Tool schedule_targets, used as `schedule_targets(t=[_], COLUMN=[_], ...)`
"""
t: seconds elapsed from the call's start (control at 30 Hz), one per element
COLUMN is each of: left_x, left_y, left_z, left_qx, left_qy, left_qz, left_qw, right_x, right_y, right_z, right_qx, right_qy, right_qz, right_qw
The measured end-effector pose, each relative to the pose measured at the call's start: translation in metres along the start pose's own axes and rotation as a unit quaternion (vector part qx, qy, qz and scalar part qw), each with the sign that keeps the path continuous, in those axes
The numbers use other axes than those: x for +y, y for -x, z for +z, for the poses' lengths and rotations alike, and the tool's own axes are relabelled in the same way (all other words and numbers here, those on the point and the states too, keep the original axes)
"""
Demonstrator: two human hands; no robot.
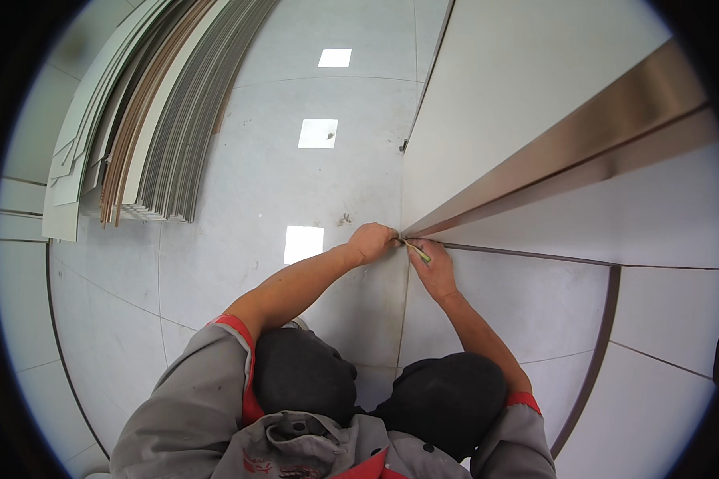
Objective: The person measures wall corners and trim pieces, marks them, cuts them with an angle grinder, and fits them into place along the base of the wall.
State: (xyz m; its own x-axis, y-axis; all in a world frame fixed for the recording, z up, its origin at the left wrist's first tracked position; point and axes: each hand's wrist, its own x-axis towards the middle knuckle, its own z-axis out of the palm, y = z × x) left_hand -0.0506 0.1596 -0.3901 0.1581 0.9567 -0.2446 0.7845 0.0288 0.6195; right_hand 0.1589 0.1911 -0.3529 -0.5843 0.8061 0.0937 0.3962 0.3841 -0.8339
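Observation:
Both my arms reach forward to the foot of a tall bronze metal corner trim [567, 142], where it meets the floor. My left hand [373, 243] is closed at the left of the trim's lower end; its fingertips press around something small and dark that I cannot make out. On the other side, my right hand [433, 270] is closed around a slim tool with a yellow-green handle [419, 253]. The tool's tip points at the trim's base, close to my left fingertips. Its working end is too small to tell its kind.
Long panels and strips [164, 120] in white, brown and grey lie stacked at the far left. Pale wall panels [527, 72] rise on both sides of the trim. A dark skirting strip [535, 254] runs right along the wall's foot. Grey tiles [280, 184] cover the floor.

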Motion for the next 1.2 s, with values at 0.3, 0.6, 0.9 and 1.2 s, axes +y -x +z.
schedule_targets(t=[0.3, 0.6, 0.9, 1.2], left_x=[0.004, 0.012, 0.006, 0.009], left_y=[-0.001, -0.002, 0.0, 0.007], left_z=[-0.003, -0.007, -0.001, -0.009], left_qx=[-0.007, -0.018, -0.002, 0.008], left_qy=[-0.011, -0.015, -0.006, 0.0], left_qz=[0.007, -0.001, 0.0, 0.001], left_qw=[1.0, 1.0, 1.0, 1.0], right_x=[0.0, 0.006, 0.004, 0.001], right_y=[0.001, 0.001, 0.002, -0.003], right_z=[-0.002, -0.004, -0.003, -0.01], right_qx=[-0.002, 0.003, -0.013, -0.053], right_qy=[0.004, 0.003, -0.008, 0.03], right_qz=[0.008, 0.0, 0.019, -0.016], right_qw=[1.0, 1.0, 1.0, 0.998])
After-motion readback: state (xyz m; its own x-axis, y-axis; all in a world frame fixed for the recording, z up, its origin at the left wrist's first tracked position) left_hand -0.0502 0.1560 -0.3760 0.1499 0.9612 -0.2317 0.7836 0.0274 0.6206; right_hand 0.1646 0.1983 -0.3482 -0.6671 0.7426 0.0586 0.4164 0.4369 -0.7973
